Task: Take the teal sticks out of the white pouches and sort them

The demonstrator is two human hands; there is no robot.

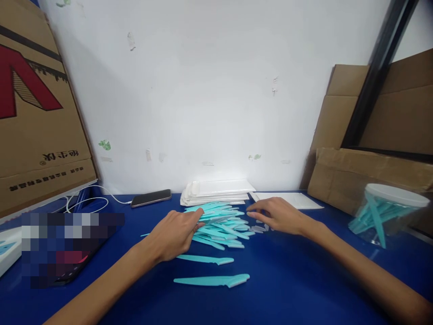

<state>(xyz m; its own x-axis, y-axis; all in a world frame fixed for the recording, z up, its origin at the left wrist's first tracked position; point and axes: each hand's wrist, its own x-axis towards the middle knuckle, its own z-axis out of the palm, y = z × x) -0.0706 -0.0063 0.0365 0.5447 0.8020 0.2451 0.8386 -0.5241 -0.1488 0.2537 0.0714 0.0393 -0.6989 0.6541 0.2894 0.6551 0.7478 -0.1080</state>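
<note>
A heap of turquoise eyebrow razors lies on the blue table. At the left side of the heap is my left hand, its thumb and fingers closed on an eyebrow razor that points right over the others. My right hand hovers at the heap's right edge, fingers bent and apart, with nothing visible in them. Small clear plastic blade caps lie just below its fingertips. Two separate razors rest nearer to me, one of them a lone razor in front.
Behind the heap is a stack of white packets, with a flat white packet to its right. A clear tub of razors stands at right. Two phones, including a cabled phone, lie left. Cardboard boxes flank the table.
</note>
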